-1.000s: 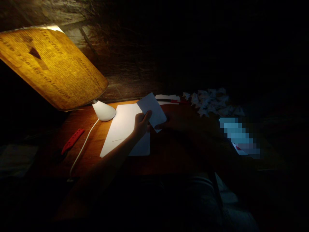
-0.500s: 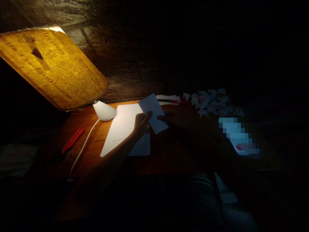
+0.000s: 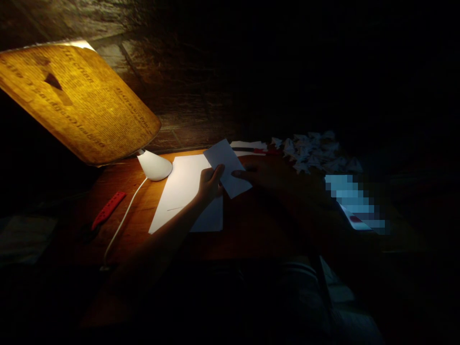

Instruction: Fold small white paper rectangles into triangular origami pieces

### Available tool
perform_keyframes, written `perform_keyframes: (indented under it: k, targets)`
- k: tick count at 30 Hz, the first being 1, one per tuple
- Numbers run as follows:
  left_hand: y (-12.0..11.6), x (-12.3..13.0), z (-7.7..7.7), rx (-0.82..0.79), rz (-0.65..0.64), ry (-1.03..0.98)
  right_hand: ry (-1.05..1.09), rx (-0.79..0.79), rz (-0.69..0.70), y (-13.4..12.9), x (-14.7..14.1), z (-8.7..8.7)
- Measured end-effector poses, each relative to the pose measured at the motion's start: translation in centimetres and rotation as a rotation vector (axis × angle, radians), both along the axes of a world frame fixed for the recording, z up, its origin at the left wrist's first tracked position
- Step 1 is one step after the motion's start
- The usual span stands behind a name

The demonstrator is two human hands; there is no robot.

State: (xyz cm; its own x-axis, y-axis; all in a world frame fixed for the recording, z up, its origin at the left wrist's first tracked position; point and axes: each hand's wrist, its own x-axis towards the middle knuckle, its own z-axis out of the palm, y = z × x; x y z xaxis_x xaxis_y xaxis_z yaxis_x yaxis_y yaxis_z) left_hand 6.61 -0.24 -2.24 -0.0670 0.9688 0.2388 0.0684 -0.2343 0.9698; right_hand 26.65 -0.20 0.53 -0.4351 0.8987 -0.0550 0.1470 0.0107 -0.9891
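A small rectangular piece of white paper (image 3: pixel 227 167) is held tilted above the wooden table (image 3: pixel 258 230). My left hand (image 3: pixel 210 184) pinches its left edge, with the thumb lying on the face of the paper. On the opposite edge, the thumb of my right hand (image 3: pixel 247 175) rests on the paper; the fingers behind are in deep shadow. Under my left forearm lies a stack of larger white sheets (image 3: pixel 183 187), the top one marked with a short dark line.
A lamp with a printed yellow shade (image 3: pixel 86 105) and white base (image 3: pixel 154 165) stands at the left, its cord (image 3: pixel 124 223) trailing forward. Near it lies a red-handled tool (image 3: pixel 109 209). Rightward are paper scraps (image 3: pixel 249 146), folded paper pieces (image 3: pixel 312 151) and a lit, blurred-out screen (image 3: pixel 354 201).
The small paper has turned slightly in my hands, and my right thumb reaches a little further over it. The rest of the scene shifts only marginally with the camera.
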Motion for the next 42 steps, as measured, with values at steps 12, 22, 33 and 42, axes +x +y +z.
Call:
perform_keyframes:
  k: [12, 22, 33, 42]
  targets:
    - [0.3, -0.2, -0.1, 0.048, 0.014, -0.009, -0.011, 0.01, -0.09, 0.0, 0.1, -0.3]
    - [0.2, -0.2, 0.0, 0.043, 0.031, -0.017, -0.006, 0.003, -0.063, 0.3, 0.3, -0.6]
    - [0.3, -0.2, -0.2, 0.043, 0.045, -0.022, -0.05, 0.039, -0.05, 0.8, 0.4, -1.3]
    - [0.2, -0.1, 0.1, 0.057, 0.026, -0.033, -0.084, 0.087, -0.038, 0.7, 0.6, -1.0]
